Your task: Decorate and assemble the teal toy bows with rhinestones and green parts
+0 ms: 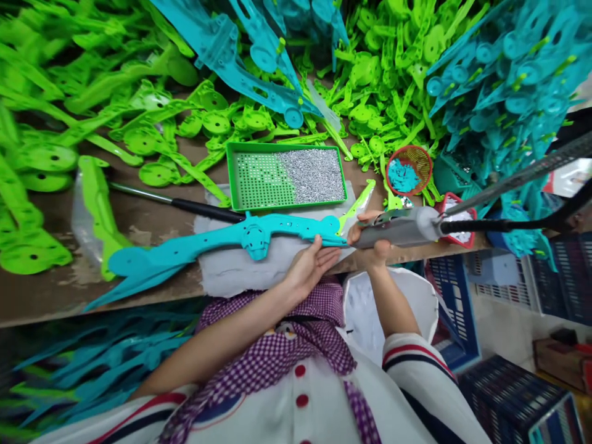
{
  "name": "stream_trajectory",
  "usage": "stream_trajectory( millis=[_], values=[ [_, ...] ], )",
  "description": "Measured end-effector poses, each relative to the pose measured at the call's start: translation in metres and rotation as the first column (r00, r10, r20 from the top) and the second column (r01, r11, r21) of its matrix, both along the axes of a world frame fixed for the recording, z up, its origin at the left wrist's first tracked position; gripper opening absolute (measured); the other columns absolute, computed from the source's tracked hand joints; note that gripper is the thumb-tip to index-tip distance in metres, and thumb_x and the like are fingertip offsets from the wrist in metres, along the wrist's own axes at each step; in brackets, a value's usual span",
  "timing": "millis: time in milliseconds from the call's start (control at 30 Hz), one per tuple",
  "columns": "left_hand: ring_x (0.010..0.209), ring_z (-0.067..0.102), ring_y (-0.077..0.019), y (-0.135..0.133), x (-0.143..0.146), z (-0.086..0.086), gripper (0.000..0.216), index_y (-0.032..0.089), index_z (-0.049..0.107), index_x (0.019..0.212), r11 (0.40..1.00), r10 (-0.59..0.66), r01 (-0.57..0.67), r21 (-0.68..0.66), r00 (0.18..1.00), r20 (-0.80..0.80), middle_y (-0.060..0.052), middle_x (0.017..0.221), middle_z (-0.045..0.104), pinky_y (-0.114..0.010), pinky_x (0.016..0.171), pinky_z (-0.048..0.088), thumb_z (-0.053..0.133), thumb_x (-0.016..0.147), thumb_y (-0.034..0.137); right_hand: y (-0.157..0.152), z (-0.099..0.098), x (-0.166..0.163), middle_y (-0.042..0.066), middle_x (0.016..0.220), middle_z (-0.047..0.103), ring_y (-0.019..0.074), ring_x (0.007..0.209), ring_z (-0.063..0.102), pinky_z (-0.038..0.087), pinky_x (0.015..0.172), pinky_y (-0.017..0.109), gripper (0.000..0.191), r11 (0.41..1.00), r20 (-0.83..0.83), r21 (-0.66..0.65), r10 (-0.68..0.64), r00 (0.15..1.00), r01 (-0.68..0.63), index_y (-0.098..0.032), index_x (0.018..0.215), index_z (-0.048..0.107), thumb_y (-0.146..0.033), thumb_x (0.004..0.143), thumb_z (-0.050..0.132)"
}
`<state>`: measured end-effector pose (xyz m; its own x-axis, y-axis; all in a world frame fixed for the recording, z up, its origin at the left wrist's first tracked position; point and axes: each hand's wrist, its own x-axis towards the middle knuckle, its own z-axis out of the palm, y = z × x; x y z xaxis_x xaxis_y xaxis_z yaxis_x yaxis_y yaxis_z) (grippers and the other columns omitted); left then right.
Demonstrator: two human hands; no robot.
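Observation:
A long teal plastic part (217,242) lies across a grey cloth pad (240,268) at the front of the bench. My left hand (309,266) grips its right end from below, fingers curled on the edge. My right hand (372,237) is wrapped round a grey powered screwdriver (400,227), whose tip points left at the part's right end. A cable runs off to the right from the tool. A green tray (240,200) with small silver screws stands just behind the part.
Heaps of green (393,68) and teal (504,80) plastic parts fill the back of the bench. A red mesh basket (409,169) holds teal bits. A black-handled rod (194,208) lies left of the tray. Blue crates (456,308) stand on the floor at right.

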<state>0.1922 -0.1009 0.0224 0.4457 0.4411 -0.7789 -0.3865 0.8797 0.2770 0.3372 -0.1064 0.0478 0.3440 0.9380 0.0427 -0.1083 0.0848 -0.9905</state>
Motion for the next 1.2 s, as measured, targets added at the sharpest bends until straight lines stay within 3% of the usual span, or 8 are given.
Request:
stream_trajectory(
  millis=[200,400,667,867,967,1067,1200],
  values=[
    [0.102,0.075,-0.0235,-0.002,0.001,-0.002,0.036,0.006,0.071,0.106,0.999,0.032,-0.032,0.026,0.999,-0.002,-0.021,0.107,0.076,-0.033,0.101,0.056,0.056,0.101,0.038,0.001,-0.023,0.001,-0.002,0.058,0.055,0.0188,0.052,0.058,0.051,0.05,0.034,0.081,1.0,-0.046,0.018,0.016,0.999,-0.015,-0.025,0.089,0.062,-0.097,0.052,0.057],
    [0.099,0.075,-0.0219,-0.002,0.005,-0.006,0.036,0.006,0.07,0.111,0.997,0.082,-0.082,-0.004,0.996,-0.021,-0.019,0.101,0.077,-0.033,0.102,0.056,0.053,0.102,0.037,0.007,-0.021,0.0,-0.004,0.051,0.051,0.0168,0.045,0.053,0.046,0.047,0.031,0.083,1.0,-0.045,-0.013,0.025,0.999,-0.026,-0.024,0.087,0.06,-0.099,0.051,0.053],
    [0.095,0.076,-0.0214,0.0,0.012,0.003,0.037,0.003,0.069,0.108,0.994,0.099,-0.102,-0.044,0.993,-0.066,-0.021,0.1,0.077,-0.031,0.099,0.058,0.053,0.102,0.037,0.012,-0.016,-0.004,-0.005,0.05,0.051,0.0157,0.043,0.052,0.044,0.046,0.029,0.078,0.999,-0.044,0.003,0.04,0.998,-0.039,-0.024,0.091,0.058,-0.094,0.055,0.059],
    [0.102,0.074,-0.0223,-0.001,0.001,-0.003,0.03,0.006,0.069,0.104,0.998,0.062,-0.062,-0.018,0.998,-0.033,-0.022,0.11,0.074,-0.031,0.099,0.058,0.057,0.101,0.034,0.018,0.018,-0.001,-0.004,0.054,0.056,0.0149,0.042,0.052,0.042,0.043,0.028,0.069,0.988,-0.034,0.152,-0.033,0.999,0.038,-0.025,0.096,0.062,-0.085,0.062,0.066],
    [0.102,0.074,-0.0207,-0.006,0.004,-0.005,0.017,0.009,0.069,0.098,0.999,0.023,-0.021,-0.035,0.998,0.057,-0.019,0.108,0.075,-0.029,0.099,0.057,0.062,0.098,0.024,0.032,0.042,0.006,-0.004,0.054,0.054,0.0139,0.045,0.053,0.045,0.047,0.029,0.059,0.97,0.073,0.22,-0.12,0.99,0.101,-0.025,0.089,0.064,-0.079,0.066,0.07],
    [0.093,0.074,-0.0177,-0.013,0.025,-0.005,0.011,0.009,0.069,0.087,0.997,-0.027,0.034,-0.068,0.995,0.099,-0.015,0.096,0.076,-0.03,0.101,0.056,0.063,0.095,0.012,0.046,0.055,0.009,-0.003,0.053,0.052,0.0141,0.048,0.055,0.047,0.049,0.029,0.049,0.981,0.21,0.18,-0.117,0.971,0.079,-0.024,0.075,0.064,-0.073,0.074,0.069],
    [0.087,0.073,-0.0146,-0.017,0.062,-0.005,0.011,0.01,0.067,0.081,1.0,-0.011,0.012,-0.023,0.999,0.043,-0.012,0.089,0.076,-0.032,0.104,0.054,0.068,0.092,0.012,0.048,0.058,0.005,-0.003,0.053,0.054,0.0139,0.05,0.056,0.048,0.049,0.029,0.051,0.99,0.264,0.142,-0.051,0.963,0.013,-0.023,0.065,0.061,-0.073,0.075,0.066]
  ],
)
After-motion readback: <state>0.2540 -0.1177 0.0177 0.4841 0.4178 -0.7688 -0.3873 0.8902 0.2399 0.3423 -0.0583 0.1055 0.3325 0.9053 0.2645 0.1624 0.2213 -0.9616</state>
